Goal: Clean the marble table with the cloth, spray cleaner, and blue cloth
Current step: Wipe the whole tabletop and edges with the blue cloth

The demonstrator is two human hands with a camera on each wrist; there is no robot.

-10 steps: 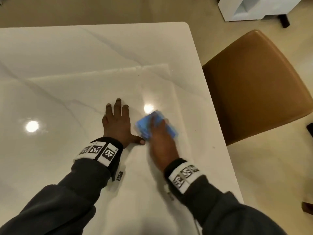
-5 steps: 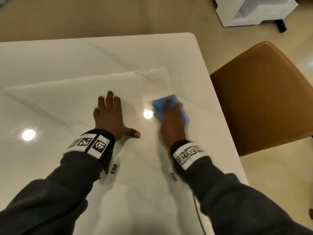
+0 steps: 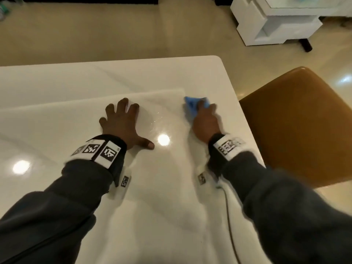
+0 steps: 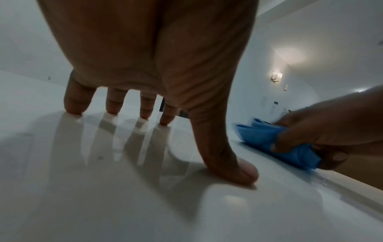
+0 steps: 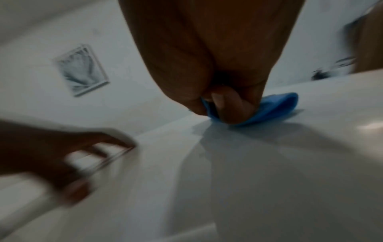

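1. Across most of the head view, the white marble tabletop [image 3: 57, 119] spreads, glossy with light spots.
2. Beside its right edge stands a tan chair [image 3: 297, 126].
3. Left hand [image 3: 122, 124] rests there, fingers [image 4: 74, 101] spread straight, tips pressing down.
4. Right hand [image 3: 206, 122] has fingers curled round the blue cloth.
5. Blue cloth [image 3: 192, 105] lies bunched against the tabletop near the far right corner.

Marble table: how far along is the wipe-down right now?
Done: a wet sheen with droplets shows on the marble table between the hands, so that patch looks sprayed and wiped.

In hand: the right hand has the bunched blue cloth in its grip, pressed down near the right edge; the left hand rests flat, fingers spread.

Left: the far strip and left side show no wet marks. No spray cleaner or second cloth is in view.
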